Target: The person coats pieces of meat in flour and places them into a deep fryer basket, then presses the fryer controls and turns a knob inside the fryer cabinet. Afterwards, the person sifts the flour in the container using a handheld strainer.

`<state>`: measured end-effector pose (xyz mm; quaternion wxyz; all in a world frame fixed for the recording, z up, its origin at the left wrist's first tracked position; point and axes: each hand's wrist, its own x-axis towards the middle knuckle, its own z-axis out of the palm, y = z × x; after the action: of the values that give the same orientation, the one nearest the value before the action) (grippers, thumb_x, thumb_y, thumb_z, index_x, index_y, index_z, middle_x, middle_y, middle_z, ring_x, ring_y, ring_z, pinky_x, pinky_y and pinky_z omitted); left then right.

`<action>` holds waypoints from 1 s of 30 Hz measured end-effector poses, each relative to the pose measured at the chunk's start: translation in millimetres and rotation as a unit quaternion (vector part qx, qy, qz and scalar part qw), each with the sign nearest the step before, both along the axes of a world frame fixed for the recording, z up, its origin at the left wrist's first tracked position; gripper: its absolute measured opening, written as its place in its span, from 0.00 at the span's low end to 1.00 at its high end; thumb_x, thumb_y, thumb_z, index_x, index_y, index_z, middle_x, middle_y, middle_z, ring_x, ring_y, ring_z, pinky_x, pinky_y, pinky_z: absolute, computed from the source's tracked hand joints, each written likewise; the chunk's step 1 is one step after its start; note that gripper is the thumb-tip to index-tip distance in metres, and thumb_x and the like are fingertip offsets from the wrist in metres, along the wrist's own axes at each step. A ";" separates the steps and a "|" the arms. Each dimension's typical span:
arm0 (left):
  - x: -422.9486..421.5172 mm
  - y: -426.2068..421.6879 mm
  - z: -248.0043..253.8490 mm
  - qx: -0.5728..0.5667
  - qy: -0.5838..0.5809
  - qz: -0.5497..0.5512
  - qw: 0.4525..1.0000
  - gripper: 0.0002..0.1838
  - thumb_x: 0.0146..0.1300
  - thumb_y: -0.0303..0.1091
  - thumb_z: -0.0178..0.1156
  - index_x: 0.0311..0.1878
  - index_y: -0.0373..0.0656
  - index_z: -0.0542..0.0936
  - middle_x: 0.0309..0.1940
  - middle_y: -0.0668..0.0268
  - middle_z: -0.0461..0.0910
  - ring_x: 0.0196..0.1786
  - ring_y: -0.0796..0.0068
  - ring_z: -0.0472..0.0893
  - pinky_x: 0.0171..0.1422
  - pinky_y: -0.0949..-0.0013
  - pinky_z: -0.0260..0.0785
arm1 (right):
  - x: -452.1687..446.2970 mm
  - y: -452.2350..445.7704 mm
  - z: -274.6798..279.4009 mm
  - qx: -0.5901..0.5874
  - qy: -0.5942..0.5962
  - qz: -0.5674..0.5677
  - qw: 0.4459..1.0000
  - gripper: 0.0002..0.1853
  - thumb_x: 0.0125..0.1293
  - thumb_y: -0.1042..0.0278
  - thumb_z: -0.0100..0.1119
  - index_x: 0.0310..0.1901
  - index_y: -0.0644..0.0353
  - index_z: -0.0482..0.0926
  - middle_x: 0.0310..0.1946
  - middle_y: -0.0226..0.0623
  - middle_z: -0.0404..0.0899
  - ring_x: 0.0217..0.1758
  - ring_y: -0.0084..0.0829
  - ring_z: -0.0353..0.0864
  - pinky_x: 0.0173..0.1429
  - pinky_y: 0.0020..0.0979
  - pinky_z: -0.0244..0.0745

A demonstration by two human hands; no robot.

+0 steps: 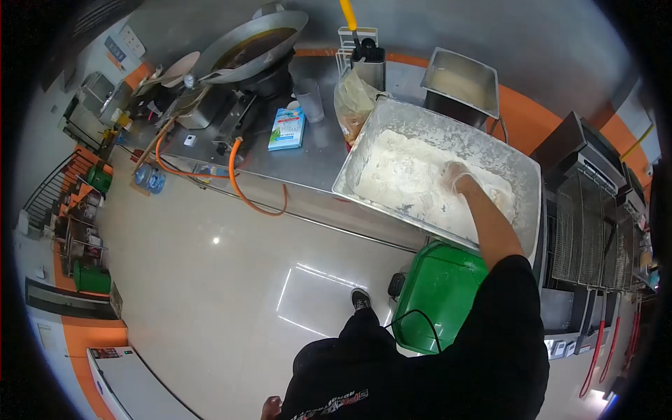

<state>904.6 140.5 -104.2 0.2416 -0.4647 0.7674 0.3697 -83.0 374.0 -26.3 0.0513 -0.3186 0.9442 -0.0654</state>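
Note:
My right hand, in what looks like a clear glove dusted white, reaches into a large metal tray. It touches a broad bed of white flour-like powder with lumps in it. Its fingertips are sunk in or hidden by the powder, so their pose is unclear. Down at the bottom edge, my left hand hangs beside my body, away from the counter. Only a small part of it shows, and its fingers cannot be made out.
Left of the tray stand a plastic bag, a clear cup and a blue-white packet. A wok of dark liquid sits farther left, above an orange hose. Behind is a deep metal pan; below, a green bin; rightward, fryer baskets.

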 end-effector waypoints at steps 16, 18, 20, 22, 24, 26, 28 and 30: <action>-102.4 -91.9 11.5 0.041 0.105 0.306 0.945 0.13 0.63 0.31 0.53 0.48 0.37 0.76 0.33 0.61 0.79 0.34 0.72 0.80 0.39 0.70 0.75 | 42.9 -116.1 71.0 0.029 -0.100 0.128 0.986 0.17 0.47 0.65 0.61 0.41 0.60 0.81 0.39 0.51 0.81 0.47 0.46 0.80 0.54 0.39 0.72; -103.3 -88.6 9.7 0.035 0.105 0.290 0.951 0.13 0.63 0.31 0.53 0.48 0.37 0.76 0.33 0.62 0.79 0.34 0.72 0.80 0.40 0.70 0.75 | 37.1 -103.9 87.0 -0.054 -0.125 0.101 0.986 0.16 0.49 0.65 0.62 0.41 0.60 0.82 0.38 0.49 0.82 0.44 0.42 0.81 0.51 0.37 0.73; -99.7 -82.4 9.1 0.040 0.081 0.274 0.958 0.13 0.63 0.31 0.53 0.48 0.37 0.76 0.33 0.61 0.79 0.34 0.71 0.80 0.40 0.71 0.75 | 30.1 -93.1 97.8 -0.137 -0.150 0.072 0.976 0.15 0.50 0.65 0.62 0.41 0.60 0.82 0.36 0.47 0.82 0.41 0.39 0.81 0.48 0.36 0.74; -96.6 -76.6 9.3 0.048 0.076 0.294 0.952 0.13 0.63 0.32 0.53 0.48 0.36 0.76 0.33 0.61 0.79 0.34 0.71 0.80 0.40 0.70 0.76 | 25.4 -88.0 105.0 -0.209 -0.269 0.029 0.940 0.15 0.54 0.63 0.63 0.41 0.62 0.82 0.32 0.43 0.82 0.32 0.30 0.78 0.41 0.33 0.73; -94.1 -72.7 15.3 0.056 0.070 0.312 0.946 0.13 0.63 0.32 0.53 0.48 0.36 0.76 0.34 0.60 0.79 0.35 0.70 0.81 0.40 0.70 0.76 | 28.7 -90.9 120.0 -0.165 -0.277 -0.022 0.946 0.15 0.55 0.63 0.62 0.41 0.63 0.81 0.31 0.41 0.82 0.31 0.27 0.76 0.39 0.33 0.72; -93.0 -72.4 18.8 0.041 0.058 0.240 0.968 0.13 0.63 0.32 0.53 0.48 0.36 0.76 0.35 0.59 0.80 0.36 0.69 0.81 0.39 0.68 0.77 | 25.1 -91.8 122.7 -0.122 -0.280 -0.073 0.949 0.14 0.56 0.64 0.62 0.40 0.64 0.81 0.29 0.40 0.81 0.29 0.25 0.73 0.37 0.32 0.71; -95.2 -73.6 17.4 0.039 0.058 0.256 0.964 0.13 0.63 0.32 0.53 0.48 0.35 0.76 0.35 0.58 0.80 0.36 0.69 0.82 0.39 0.68 0.77 | 13.7 -93.0 108.3 -0.184 -0.270 -0.054 0.943 0.16 0.55 0.63 0.62 0.40 0.67 0.79 0.29 0.43 0.80 0.28 0.26 0.72 0.37 0.35 0.70; -89.2 -75.8 10.7 0.036 0.055 0.272 0.960 0.13 0.63 0.32 0.53 0.48 0.35 0.76 0.35 0.58 0.80 0.36 0.69 0.82 0.39 0.68 0.77 | -1.0 -104.5 88.0 -0.180 -0.205 -0.020 0.962 0.16 0.55 0.63 0.61 0.40 0.67 0.79 0.29 0.46 0.81 0.29 0.29 0.75 0.38 0.35 0.71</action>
<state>815.4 64.7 -93.5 0.1061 -0.6258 0.6107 0.4734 -84.0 269.5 61.7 0.1839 -0.2831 0.8924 -0.2996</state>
